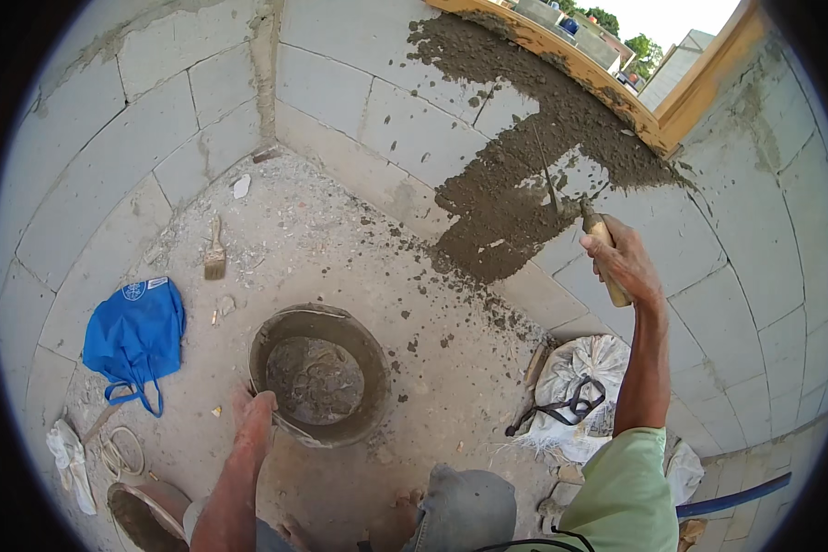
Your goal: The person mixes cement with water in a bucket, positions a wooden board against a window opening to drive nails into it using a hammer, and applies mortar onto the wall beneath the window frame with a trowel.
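My right hand is wrapped round the wooden handle of a trowel, held up at the block wall. The trowel's thin blade is seen nearly edge-on against a dark patch of wet mortar, which spreads over the pale blocks below the window opening. My left hand grips the near left rim of a round bucket on the floor. Grey wet mortar lies in the bottom of the bucket. Its fingers are partly hidden by the rim.
A wooden window frame edges the opening at upper right. On the floor lie a brush, a blue bag, a coiled cord and mortar splashes. Another bucket stands at lower left. White sacks rest by the right wall.
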The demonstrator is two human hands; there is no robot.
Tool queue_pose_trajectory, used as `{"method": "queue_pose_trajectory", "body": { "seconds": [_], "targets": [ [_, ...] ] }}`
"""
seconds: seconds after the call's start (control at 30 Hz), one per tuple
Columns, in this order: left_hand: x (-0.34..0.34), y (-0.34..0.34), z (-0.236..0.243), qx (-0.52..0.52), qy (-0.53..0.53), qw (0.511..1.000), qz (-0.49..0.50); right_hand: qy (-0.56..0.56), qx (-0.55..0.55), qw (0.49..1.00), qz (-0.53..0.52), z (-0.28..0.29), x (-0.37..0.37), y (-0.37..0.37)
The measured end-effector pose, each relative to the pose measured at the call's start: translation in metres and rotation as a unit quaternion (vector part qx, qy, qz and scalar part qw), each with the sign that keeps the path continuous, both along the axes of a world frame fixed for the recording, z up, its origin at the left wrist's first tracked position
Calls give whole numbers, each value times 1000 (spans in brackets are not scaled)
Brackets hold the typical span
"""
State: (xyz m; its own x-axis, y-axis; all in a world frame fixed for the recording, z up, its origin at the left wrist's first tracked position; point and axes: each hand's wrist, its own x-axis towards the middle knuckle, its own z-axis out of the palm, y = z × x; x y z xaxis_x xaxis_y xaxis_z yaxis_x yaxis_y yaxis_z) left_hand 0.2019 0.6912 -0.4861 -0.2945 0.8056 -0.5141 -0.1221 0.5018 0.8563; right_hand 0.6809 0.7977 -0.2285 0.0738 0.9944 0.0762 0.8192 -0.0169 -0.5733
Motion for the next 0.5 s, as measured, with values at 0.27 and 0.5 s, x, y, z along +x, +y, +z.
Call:
{"method": "queue_pose_trajectory", "body": {
  "seconds": [0.27, 0.5],
  "targets": [
    [8, 3, 5, 30, 5, 1000, -4, -197, -73, 972, 106, -92, -68, -50],
    [14, -5, 2, 2, 83, 996, -23, -350, -86, 884, 298, -181, -163, -73]
  ]
}}
